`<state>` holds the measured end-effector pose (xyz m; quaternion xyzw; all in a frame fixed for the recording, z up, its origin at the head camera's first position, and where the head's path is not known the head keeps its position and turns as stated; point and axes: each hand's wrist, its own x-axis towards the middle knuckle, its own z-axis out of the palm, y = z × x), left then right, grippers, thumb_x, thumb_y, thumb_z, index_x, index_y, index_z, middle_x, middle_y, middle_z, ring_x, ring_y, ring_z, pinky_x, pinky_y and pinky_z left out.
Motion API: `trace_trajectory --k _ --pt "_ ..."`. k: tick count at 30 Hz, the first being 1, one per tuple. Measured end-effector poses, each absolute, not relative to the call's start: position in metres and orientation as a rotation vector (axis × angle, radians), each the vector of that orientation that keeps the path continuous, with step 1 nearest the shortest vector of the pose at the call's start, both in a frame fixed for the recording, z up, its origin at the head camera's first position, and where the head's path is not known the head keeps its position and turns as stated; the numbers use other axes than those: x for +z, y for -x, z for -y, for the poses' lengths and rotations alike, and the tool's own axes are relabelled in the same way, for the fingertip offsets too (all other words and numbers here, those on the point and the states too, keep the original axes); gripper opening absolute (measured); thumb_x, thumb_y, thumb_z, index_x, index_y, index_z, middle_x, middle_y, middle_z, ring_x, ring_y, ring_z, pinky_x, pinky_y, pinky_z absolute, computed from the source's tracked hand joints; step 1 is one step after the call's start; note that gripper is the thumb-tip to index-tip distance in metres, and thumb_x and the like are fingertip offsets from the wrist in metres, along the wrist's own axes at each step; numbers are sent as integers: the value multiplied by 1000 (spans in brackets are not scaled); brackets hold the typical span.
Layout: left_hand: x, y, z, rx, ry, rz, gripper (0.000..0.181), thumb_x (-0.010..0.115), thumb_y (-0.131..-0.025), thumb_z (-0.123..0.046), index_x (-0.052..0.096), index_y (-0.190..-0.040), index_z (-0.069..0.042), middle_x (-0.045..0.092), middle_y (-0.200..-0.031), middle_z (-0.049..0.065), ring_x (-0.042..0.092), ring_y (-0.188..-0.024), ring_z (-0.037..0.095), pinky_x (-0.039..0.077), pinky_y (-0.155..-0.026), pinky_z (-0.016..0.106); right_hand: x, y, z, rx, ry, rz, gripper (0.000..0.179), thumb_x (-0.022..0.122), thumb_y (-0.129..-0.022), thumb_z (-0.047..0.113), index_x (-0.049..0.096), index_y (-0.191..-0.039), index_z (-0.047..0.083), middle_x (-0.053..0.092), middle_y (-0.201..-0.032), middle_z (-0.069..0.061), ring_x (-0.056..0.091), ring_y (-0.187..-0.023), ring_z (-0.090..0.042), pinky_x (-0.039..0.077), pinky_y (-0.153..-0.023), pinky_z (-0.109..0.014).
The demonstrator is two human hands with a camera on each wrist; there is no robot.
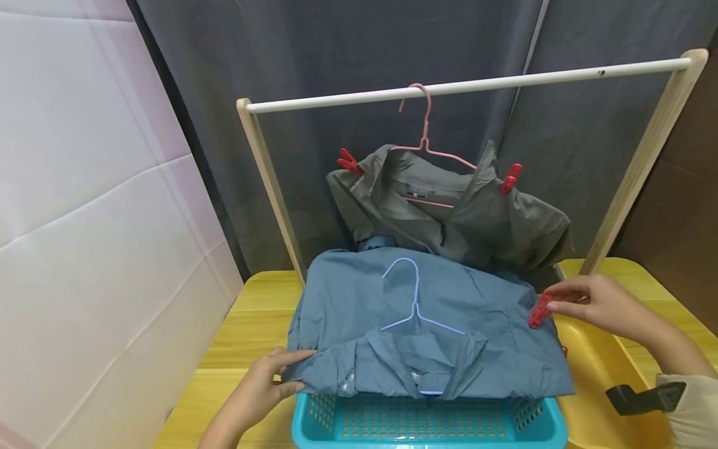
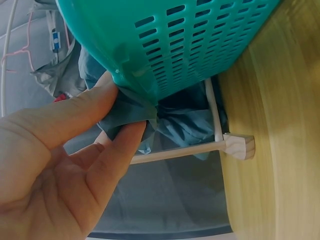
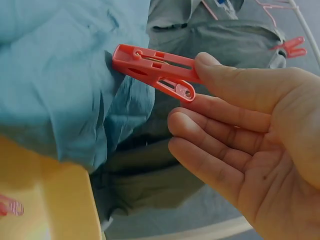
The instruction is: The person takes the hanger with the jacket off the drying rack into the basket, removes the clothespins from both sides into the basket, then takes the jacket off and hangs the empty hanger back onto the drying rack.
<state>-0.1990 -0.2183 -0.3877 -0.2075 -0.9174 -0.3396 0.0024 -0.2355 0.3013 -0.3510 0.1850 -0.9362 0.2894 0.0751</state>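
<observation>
A blue shirt (image 1: 359, 293) lies spread over a teal basket (image 1: 301, 424), with a lilac wire hanger (image 1: 416, 293) inside its collar and the hook upward. My left hand (image 1: 260, 380) pinches the shirt's near left edge between thumb and fingers; in the left wrist view the folded cloth (image 2: 127, 112) shows beside the basket's rim. On the other side, my right hand (image 1: 603, 305) holds a red clothespin (image 3: 155, 67) by its handle ends. The clothespin's tip meets the blue cloth at the shirt's right side.
Behind stands a wooden rack with a white bar (image 1: 336, 99). A grey shirt (image 1: 465, 218) hangs there on a pink hanger (image 1: 429, 118), with red clothespins (image 1: 511, 178) at both shoulders. A yellow bin (image 1: 594, 374) sits at right, holding another red clothespin (image 3: 11, 206).
</observation>
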Motion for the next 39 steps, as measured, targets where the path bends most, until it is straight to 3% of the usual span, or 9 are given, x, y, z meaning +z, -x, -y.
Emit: trace_trajectory --k 14,24,31,39 --pt "-388 198 218 -1079 638 2883 43 72 -73 1 64 -115 -6 58 -96 4 44 -76 15 42 -62 25 -372 231 -326 863 -460 2838 33 70 -81 17 65 -98 -11 67 -82 -6 58 -68 -4 48 -56 -24" --pt "-390 199 218 -1056 656 2863 43 72 -73 1 64 -115 -6 59 -99 6 47 -78 15 44 -64 25 -396 232 -342 881 -317 2927 35 69 -82 20 65 -99 -11 67 -84 -10 60 -69 -12 48 -57 -24" --pt "-391 199 218 -1064 658 2859 43 72 -73 0 64 -115 -7 59 -98 4 46 -79 15 44 -65 26 -408 237 -344 977 -389 2935 28 67 -83 18 67 -94 -8 67 -84 -10 59 -69 -3 49 -60 -23" --pt "-392 198 219 -1058 662 2847 43 72 -73 0 64 -115 -7 59 -98 3 46 -77 15 43 -64 25 -424 242 -341 1028 -459 2953 27 66 -84 15 67 -95 -9 67 -87 -13 59 -70 -2 49 -60 -22"
